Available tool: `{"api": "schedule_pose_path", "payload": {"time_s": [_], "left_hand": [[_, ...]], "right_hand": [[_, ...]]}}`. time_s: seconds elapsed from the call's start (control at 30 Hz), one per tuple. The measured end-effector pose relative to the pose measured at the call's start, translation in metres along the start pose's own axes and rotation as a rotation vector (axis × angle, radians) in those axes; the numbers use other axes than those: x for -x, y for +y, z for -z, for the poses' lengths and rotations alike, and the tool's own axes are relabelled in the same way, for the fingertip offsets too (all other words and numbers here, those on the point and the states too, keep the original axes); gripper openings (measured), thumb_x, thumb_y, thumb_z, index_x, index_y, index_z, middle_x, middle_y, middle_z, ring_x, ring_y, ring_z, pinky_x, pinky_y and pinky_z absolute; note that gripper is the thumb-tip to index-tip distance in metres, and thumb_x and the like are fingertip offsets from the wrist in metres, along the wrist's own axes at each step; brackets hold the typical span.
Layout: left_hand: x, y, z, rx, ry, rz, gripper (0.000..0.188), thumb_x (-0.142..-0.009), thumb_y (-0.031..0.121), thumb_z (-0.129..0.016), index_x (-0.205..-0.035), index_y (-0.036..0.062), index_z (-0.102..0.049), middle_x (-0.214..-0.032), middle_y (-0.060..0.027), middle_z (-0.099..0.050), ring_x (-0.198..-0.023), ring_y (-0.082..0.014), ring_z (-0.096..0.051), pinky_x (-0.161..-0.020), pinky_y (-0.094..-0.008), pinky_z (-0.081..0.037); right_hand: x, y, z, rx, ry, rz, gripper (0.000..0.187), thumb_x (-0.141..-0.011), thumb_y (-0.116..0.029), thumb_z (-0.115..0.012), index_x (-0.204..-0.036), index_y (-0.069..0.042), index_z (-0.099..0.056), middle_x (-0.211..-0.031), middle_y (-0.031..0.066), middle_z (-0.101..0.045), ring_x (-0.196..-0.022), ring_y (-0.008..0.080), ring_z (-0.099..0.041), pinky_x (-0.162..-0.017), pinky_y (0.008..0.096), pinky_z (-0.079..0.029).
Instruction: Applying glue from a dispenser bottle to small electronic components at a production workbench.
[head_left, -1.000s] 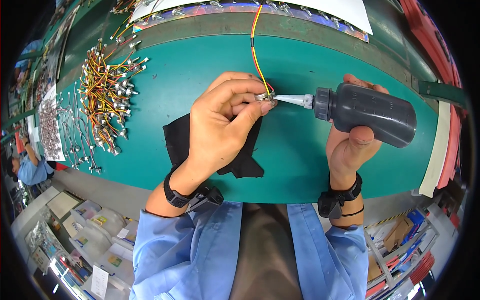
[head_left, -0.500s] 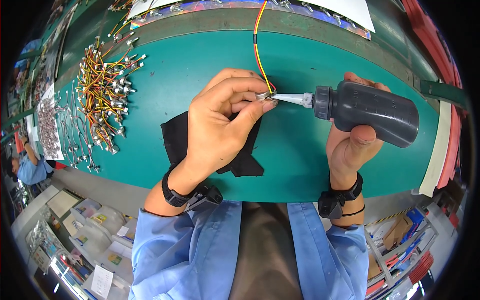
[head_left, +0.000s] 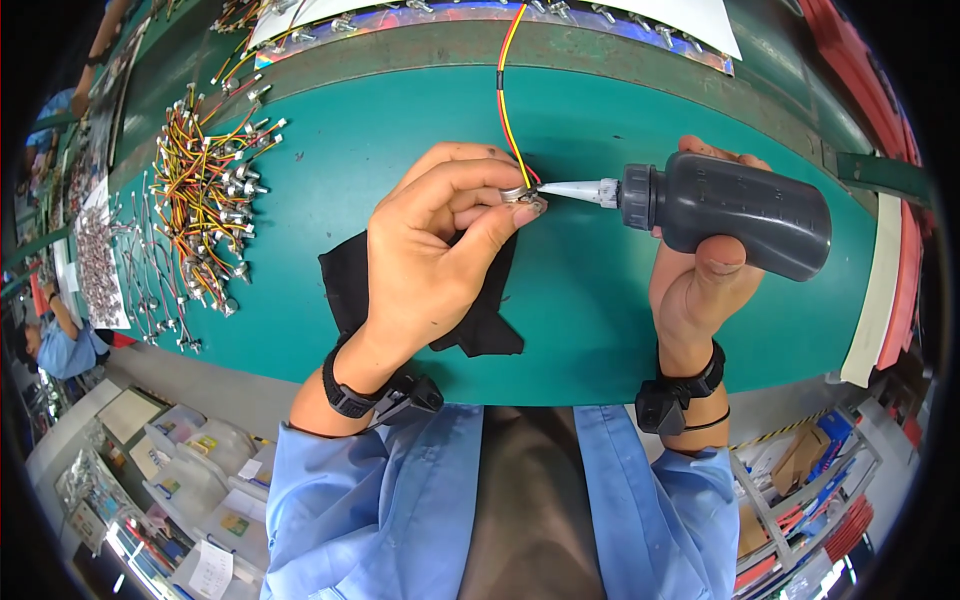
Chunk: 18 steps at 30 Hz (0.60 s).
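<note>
Between the thumb and fingers of my left hand [head_left: 430, 235] is a small round metal potentiometer [head_left: 515, 194], closely pinched. Red, yellow and black wires [head_left: 504, 110] run up from it toward the far edge of the table. My right hand [head_left: 705, 270] grips a dark grey squeeze bottle [head_left: 745, 213], tilted on its side. The bottle's pale tapered nozzle [head_left: 580, 191] points left, its tip at the wire end of the potentiometer; whether it touches is too small to tell. A black cloth [head_left: 480, 325] lies on the table beneath my left hand.
On the left of the green table [head_left: 600, 330] lies a pile of wired potentiometers [head_left: 205, 200], with thinner grey-wired parts [head_left: 155, 285] beside it. Along the far ledge, several metal parts [head_left: 560, 10] rest on white sheets. Another person [head_left: 65, 345] is at the far left.
Both hands, the potentiometer and the bottle have shifted slightly left. The bottle is a little more level, and its nozzle stays at the potentiometer's wire end.
</note>
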<state>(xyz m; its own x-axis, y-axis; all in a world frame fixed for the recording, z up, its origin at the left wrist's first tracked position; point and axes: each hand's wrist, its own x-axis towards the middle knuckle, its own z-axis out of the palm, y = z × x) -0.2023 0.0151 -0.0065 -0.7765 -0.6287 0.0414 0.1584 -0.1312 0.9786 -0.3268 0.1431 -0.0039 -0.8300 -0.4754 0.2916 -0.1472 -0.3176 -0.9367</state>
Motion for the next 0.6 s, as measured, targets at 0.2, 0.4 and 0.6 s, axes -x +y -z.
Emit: {"api": "schedule_pose_path", "payload": {"time_s": [0.2, 0.4, 0.6], "left_hand": [[0.0006, -0.0006, 0.0017, 0.009, -0.017, 0.000, 0.019, -0.075, -0.016, -0.053, -0.092, -0.0083, -0.055, -0.099, -0.0117, -0.050, -0.084, -0.0161, -0.060, -0.071, -0.0202, -0.051], [0.0001, -0.0003, 0.0018, 0.006, -0.021, 0.008, 0.019, -0.075, -0.015, -0.052, -0.093, -0.0088, -0.055, -0.100, -0.0122, -0.050, -0.084, -0.0167, -0.060, -0.071, -0.0202, -0.051], [0.0005, -0.0005, 0.0030, 0.022, -0.016, 0.013, 0.019, -0.076, -0.015, -0.052, -0.094, -0.0092, -0.054, -0.102, -0.0129, -0.049, -0.086, -0.0191, -0.060, -0.073, -0.0227, -0.051]], "right_hand": [[-0.0023, 0.0013, -0.0008, 0.004, 0.005, 0.027, 0.076, -0.067, -0.050, -0.066, -0.118, -0.002, -0.038, -0.106, 0.0136, -0.052, -0.105, 0.0290, -0.050, -0.092, 0.0403, -0.040], [-0.0032, 0.0011, 0.0000, -0.002, 0.021, 0.020, 0.076, -0.067, -0.050, -0.066, -0.118, -0.001, -0.038, -0.105, 0.0139, -0.053, -0.104, 0.0289, -0.050, -0.095, 0.0424, -0.037], [-0.0035, 0.0011, -0.0012, -0.009, 0.034, 0.008, 0.077, -0.066, -0.050, -0.067, -0.118, -0.001, -0.038, -0.105, 0.0142, -0.053, -0.104, 0.0293, -0.050, -0.093, 0.0414, -0.038]]}}
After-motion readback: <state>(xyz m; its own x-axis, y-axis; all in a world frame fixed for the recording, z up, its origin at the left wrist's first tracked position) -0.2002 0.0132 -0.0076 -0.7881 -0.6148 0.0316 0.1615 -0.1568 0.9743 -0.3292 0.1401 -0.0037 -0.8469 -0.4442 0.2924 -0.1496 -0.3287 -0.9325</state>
